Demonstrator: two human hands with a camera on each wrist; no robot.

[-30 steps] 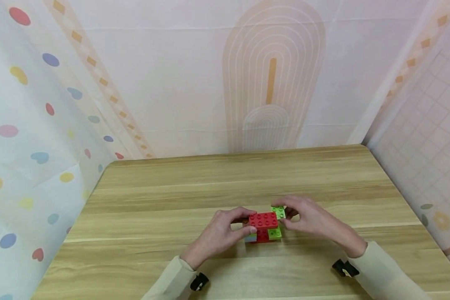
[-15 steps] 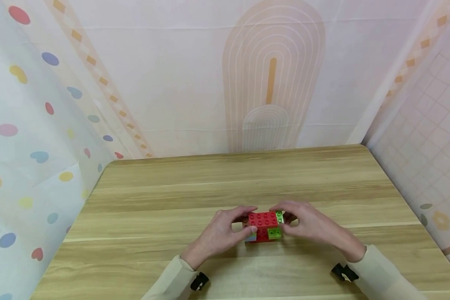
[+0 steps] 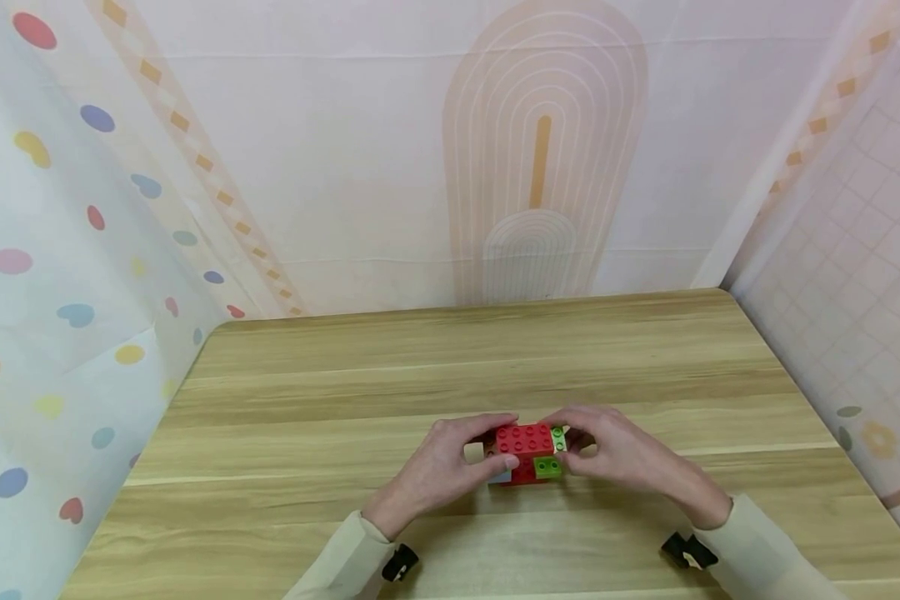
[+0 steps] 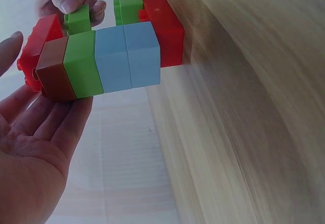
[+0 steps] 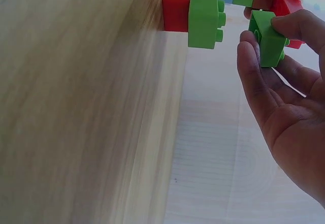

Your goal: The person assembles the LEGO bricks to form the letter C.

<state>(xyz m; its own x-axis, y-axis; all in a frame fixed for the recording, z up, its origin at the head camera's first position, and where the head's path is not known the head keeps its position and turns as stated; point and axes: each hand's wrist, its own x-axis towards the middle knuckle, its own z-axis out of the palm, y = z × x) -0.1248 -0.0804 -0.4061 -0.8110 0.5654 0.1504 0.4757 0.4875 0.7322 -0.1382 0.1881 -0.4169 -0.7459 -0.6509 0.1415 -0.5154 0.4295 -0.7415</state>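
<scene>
A stack of toy building blocks stands on the table. A red block [image 4: 165, 31] forms its base, bearing a lower green block [image 5: 203, 21] on one end. On the other end rise two light-blue blocks [image 4: 127, 56], a green block [image 4: 84, 64] and a brown block [image 4: 52, 64]. Atop the column, a studded red block [image 3: 523, 437] juts out to the right. My left hand [image 3: 450, 458] grips this upper part between thumb and fingers. My right hand [image 3: 618, 442] pinches a small green block [image 5: 271, 41] at the upper red block's right end, above the lower green one.
The wood-grain table [image 3: 330, 375] extends around the stack on all sides. Behind it hangs a pale patterned cloth [image 3: 345, 167], with more cloth at left and right. Black straps [image 3: 399, 563] show at both wrists.
My right hand has brought its green block leftward and slightly toward me, from behind the upper red block's right corner to in line with its end. The left hand keeps its grip.
</scene>
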